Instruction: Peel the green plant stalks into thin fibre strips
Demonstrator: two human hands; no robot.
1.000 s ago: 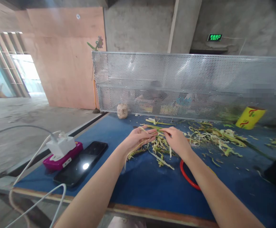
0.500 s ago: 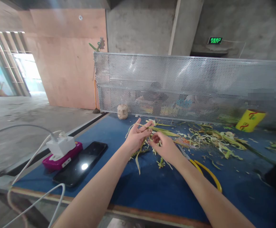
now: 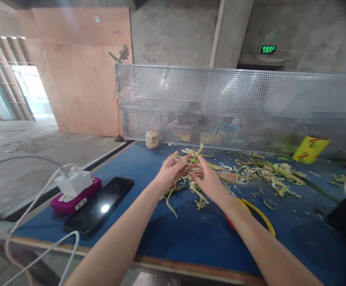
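My left hand [image 3: 171,171] is closed around a small bunch of pale green plant strips [image 3: 172,198], whose thin ends hang below the palm. Close against it, my right hand [image 3: 207,178] pinches a light green stalk [image 3: 200,150] that sticks up between the two hands. The fingertips partly hide each other and the strips. Under my right forearm lies a pair of scissors with yellow handles [image 3: 260,212]. Small green scraps [image 3: 201,203] are on the blue table [image 3: 175,238] just below the hands.
Shredded plant trimmings [image 3: 268,171] cover the table to the right. A yellow roll [image 3: 311,149] and a whitish lump [image 3: 152,139] stand near the perforated metal screen [image 3: 167,91]. At left are a black phone [image 3: 101,204] and a magenta power strip [image 3: 68,204] with a white charger [image 3: 74,182] and cables.
My right hand has moved up and closer to the left, and its fingers have closed on the light green stalk, which now points upward. The left hand has curled slightly inward.
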